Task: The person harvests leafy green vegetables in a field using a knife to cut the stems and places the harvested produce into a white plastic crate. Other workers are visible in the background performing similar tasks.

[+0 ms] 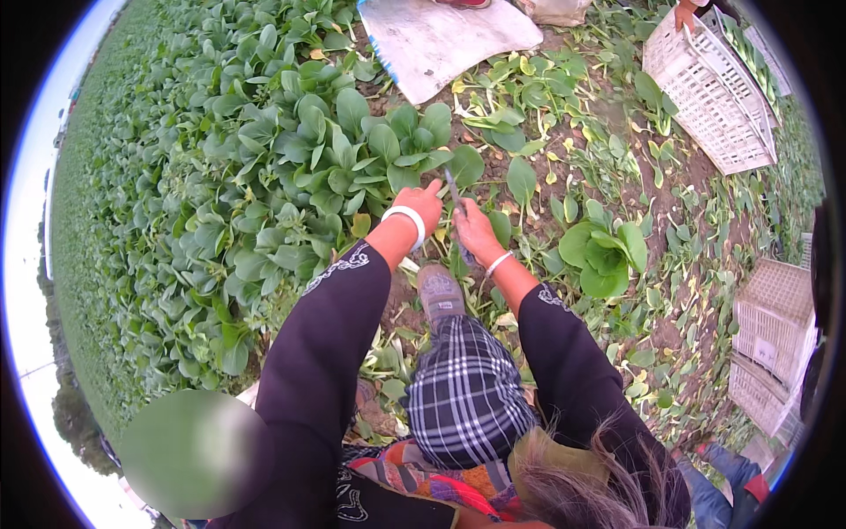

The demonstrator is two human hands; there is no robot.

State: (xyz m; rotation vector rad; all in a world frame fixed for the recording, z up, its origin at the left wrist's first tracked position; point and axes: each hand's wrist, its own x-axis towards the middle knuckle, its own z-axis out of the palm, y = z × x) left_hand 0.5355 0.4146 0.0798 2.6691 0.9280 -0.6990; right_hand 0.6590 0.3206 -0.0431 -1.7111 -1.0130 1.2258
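My right hand (473, 228) grips a knife (452, 185), its narrow blade pointing away from me among the leaves. My left hand (422, 203), with a white bracelet at the wrist, is just left of the knife at the edge of the standing leafy greens (344, 155). Its fingers are partly hidden, so whether they hold a stem cannot be seen. Broad green leaves (466, 165) spread right beyond the blade tip. A separate head of leafy greens (603, 256) lies on the littered ground to the right of my right hand.
A whitish sheet (449, 40) lies ahead. At upper right, another person's hand (685, 17) touches a white plastic crate (710, 92) of greens. More crates (773, 337) stand right. Another person's legs (720, 476) show lower right. My shoe (439, 291) is below my hands.
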